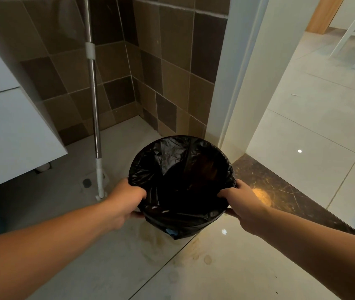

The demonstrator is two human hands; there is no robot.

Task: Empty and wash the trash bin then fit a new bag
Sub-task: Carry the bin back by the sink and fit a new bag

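Note:
A round trash bin (182, 226) lined with a black plastic bag (172, 156) is held in the middle of the view, just above the tiled floor. The bag is folded over the rim and hides most of the bin's wall. My left hand (124, 202) grips the rim on the left side, thumb inside over the bag. On the right side my right hand (242, 202) grips the rim the same way. The inside of the bag is dark; I cannot tell if anything lies in it.
A metal mop pole (94, 105) stands against the brown tiled wall (172, 72) at the left. A white cabinet (10, 126) juts out at the far left. A floor drain (86, 182) lies by the pole's foot. A dark stone threshold (280, 191) and white door frame (237, 83) are at the right.

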